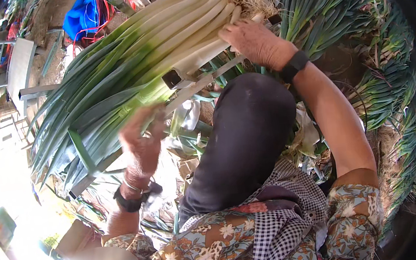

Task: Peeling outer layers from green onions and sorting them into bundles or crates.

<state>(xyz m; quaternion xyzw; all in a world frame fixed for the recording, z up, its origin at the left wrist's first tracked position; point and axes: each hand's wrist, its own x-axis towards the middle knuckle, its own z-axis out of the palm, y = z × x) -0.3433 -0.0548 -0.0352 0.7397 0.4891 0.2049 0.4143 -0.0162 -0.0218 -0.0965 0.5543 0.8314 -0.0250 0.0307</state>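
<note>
A thick bundle of leeks [159,39] lies slanted across a metal square-tube rack [173,78], with white stalks and roots at the upper right and green leaves fanning out to the lower left. My right hand [254,40] rests on the white stalk ends near the roots, its fingers laid over them. It wears a black wristband. My left hand [141,141] is blurred and raised against the green leaves at the middle of the bundle. Its fingers are curled, and I cannot tell whether they grip a leaf. My knee in black trousers [248,136] sits below the rack.
More leeks are heaped on the ground at the upper right [317,14] and along the right side [384,93]. Peeled leaf scraps [187,119] lie under the rack. A blue cloth [81,14] and a grey bench [19,68] are at the upper left.
</note>
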